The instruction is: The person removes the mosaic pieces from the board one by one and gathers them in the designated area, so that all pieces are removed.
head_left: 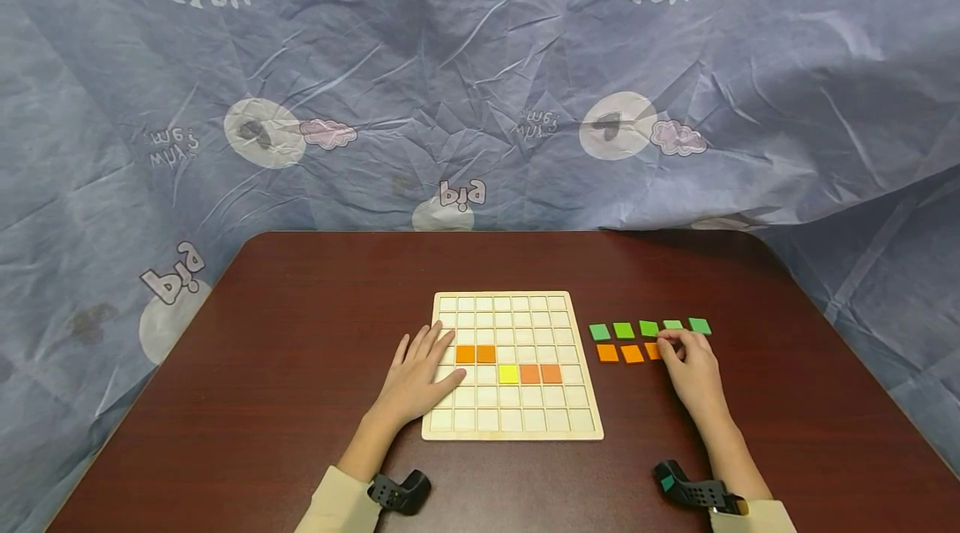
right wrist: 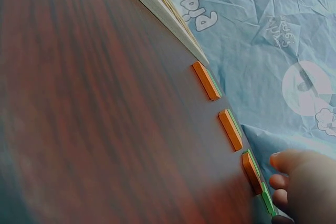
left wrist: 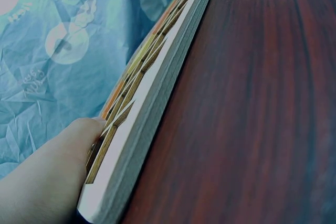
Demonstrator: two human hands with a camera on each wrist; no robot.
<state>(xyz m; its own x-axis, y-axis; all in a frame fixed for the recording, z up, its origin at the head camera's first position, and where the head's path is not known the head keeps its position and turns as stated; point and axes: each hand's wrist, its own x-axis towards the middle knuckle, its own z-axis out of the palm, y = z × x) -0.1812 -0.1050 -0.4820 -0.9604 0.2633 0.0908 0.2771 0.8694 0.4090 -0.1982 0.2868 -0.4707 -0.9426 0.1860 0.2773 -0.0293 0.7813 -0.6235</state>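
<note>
A pale wooden grid board (head_left: 517,435) lies on the table. My left hand (head_left: 416,379) rests on its left side with fingers spread and the thumb across the lower left squares. On the board sit two orange tiles (head_left: 476,354), one yellow tile (head_left: 508,374) and two salmon-orange tiles (head_left: 540,374). My right hand (head_left: 692,370) reaches over the loose tiles at the right, fingers bent and thumb near the index finger. Its fingertips are by the third loose orange tile (right wrist: 252,172) and a pale green tile (head_left: 672,324). I cannot tell whether it pinches a tile.
Several green tiles (head_left: 623,330) form a row to the right of the board. Nearer me is a row of orange tiles (head_left: 607,353), partly covered by the right hand. The dark brown table (head_left: 225,399) meets a patterned grey-blue cloth (head_left: 450,99) at its far edge.
</note>
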